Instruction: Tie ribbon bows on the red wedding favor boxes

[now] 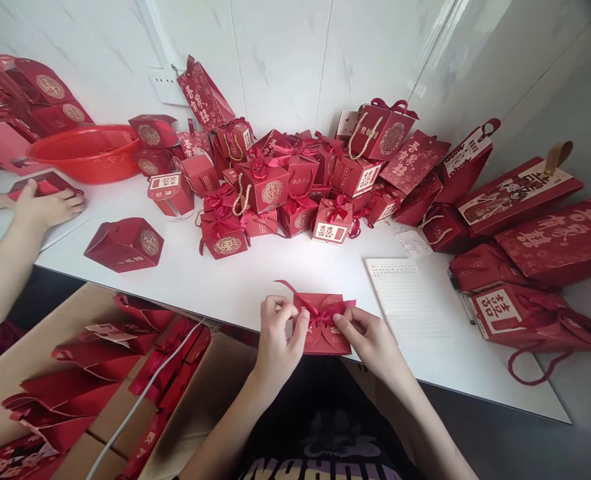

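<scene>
A small red gift box (pixel 325 333) with a red ribbon bow (pixel 320 311) sits at the near edge of the white table (pixel 235 283). My left hand (pixel 278 340) pinches the ribbon at the box's left side, fingers closed. My right hand (pixel 368 337) pinches the ribbon's right end, fingers closed too. Both hands rest against the box. Part of the box front is hidden behind my fingers.
A heap of red gift boxes and bags (pixel 295 180) fills the back of the table. A lined notepad (pixel 408 297) lies to the right, a red basin (pixel 85 153) at far left. Another person's hand (pixel 45 207) presses a flat red box. Cardboard cartons (pixel 100 373) of folded boxes stand below.
</scene>
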`<state>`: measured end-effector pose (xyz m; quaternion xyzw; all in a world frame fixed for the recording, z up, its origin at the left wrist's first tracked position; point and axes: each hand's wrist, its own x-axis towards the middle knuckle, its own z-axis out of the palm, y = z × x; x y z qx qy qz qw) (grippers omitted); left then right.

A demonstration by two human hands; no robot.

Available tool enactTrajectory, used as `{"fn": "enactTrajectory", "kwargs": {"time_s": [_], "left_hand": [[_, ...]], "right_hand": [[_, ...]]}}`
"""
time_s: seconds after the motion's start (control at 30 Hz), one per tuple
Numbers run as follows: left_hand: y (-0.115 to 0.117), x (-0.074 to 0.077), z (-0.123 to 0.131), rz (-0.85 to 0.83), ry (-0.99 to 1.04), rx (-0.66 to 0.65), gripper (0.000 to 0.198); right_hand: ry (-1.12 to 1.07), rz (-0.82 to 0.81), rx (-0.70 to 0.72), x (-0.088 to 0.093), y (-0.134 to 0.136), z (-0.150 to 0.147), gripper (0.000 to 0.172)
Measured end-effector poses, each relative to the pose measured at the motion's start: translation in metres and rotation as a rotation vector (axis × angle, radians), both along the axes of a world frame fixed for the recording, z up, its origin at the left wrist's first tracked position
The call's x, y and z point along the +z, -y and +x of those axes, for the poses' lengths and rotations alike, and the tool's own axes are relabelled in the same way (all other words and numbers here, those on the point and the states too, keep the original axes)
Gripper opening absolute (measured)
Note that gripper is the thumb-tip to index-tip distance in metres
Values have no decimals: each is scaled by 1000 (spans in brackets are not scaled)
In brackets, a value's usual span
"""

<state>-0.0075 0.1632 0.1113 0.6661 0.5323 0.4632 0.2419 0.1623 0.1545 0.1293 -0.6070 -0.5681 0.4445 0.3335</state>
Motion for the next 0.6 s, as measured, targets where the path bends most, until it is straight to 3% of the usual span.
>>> {"fn": "enactTrajectory", "kwargs": {"time_s": [0.1,0.27,0.6], "left_hand": [[-3,-1,-6,-44,23,-70,29],[-9,0,-14,-309,107,-230,32],[-17,-3,-26,-378,163,-398,30]], "right_hand": [[-137,-13,20,-5,-4,4,46],[-308,-71,74,-16,-12,13,50],[-569,-139,87,-38,-19,19,52]]}}
